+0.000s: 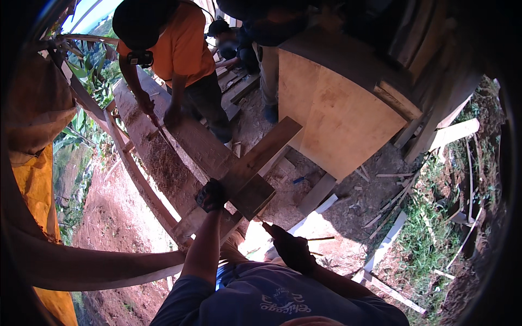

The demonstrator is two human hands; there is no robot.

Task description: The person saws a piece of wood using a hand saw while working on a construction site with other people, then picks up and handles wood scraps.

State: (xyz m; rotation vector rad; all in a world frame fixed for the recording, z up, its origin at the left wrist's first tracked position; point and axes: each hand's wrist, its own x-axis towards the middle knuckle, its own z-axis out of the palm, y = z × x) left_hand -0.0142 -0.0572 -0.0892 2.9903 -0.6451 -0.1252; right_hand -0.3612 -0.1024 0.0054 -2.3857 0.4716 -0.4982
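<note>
My left hand [211, 195], in a dark glove, is closed at the left edge of a wooden plank [266, 149] that runs away from me. A short, darker wood block [253, 196] lies against the plank on its right side. My right hand [293, 251], also gloved, is closed just nearer than this block. A thin, brownish piece sticks out from its fingers toward the block's near corner; its kind is too small and dark to make out.
Across the long wide board [190, 127], a person in an orange shirt [182, 46] works with a handsaw [162, 130]. A large plywood panel [337, 111] stands ahead on the right. Loose wood strips [389, 244] lie on the ground at right. Other people crouch and stand farther back.
</note>
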